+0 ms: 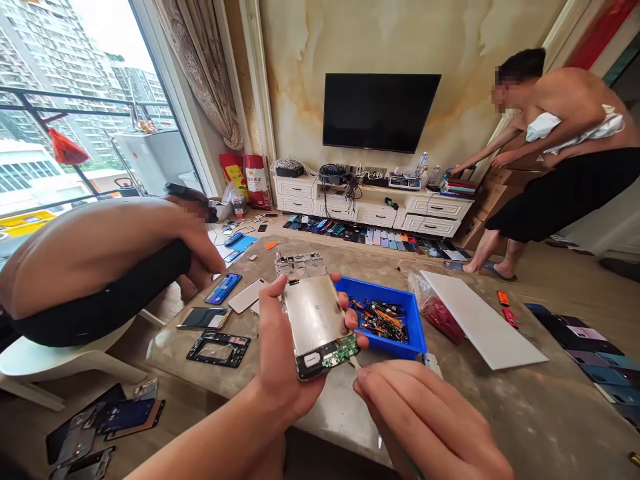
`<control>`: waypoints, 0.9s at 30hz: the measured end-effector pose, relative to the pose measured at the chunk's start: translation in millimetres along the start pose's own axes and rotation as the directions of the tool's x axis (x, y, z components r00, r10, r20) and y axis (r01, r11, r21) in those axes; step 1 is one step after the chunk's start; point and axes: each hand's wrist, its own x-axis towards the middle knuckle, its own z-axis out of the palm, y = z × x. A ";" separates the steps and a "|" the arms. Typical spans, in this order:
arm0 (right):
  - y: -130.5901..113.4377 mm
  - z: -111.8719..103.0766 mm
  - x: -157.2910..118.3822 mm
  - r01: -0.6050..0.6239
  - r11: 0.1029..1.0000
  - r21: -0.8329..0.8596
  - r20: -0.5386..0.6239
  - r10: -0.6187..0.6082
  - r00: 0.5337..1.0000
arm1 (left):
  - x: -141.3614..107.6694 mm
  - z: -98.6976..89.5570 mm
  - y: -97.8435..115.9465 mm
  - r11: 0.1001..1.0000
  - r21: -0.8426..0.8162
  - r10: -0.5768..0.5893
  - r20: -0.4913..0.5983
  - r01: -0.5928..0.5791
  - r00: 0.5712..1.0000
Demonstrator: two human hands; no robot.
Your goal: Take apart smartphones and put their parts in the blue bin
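Note:
An opened phone (314,313) with a bare silver metal plate and a green circuit board (341,351) at its lower end is held over the table. My left hand (277,340) grips it, thumb along the left side and fingertips round the right edge. In my right hand (420,413) is a slim metal-tipped tool (355,362), pinched between thumb and fingers, its tip at the board's lower right corner. Behind the phone stands a blue bin (423,327) of small flex cables and parts (383,320).
Phones and a black frame (219,349) lie left on the stone table (530,413). A white board (480,320) leans over a bag of red material (441,317) at right. One person crouches at left; another bends by the TV cabinet (340,210).

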 end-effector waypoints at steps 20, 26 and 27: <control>18.2 3.2 11.9 -0.161 0.981 0.109 0.067 0.155 0.986 | 6.4 -8.6 1.6 0.989 0.100 -0.100 -0.089 0.108 0.991; 24.6 -9.3 16.7 -0.288 0.939 0.186 0.079 0.278 0.957 | 11.1 -3.2 7.4 0.994 0.059 -0.082 -0.160 0.092 0.984; 32.3 -8.2 15.3 -0.350 0.916 0.194 0.042 0.349 0.936 | 12.0 -3.2 8.1 0.994 0.055 -0.089 -0.163 0.099 0.983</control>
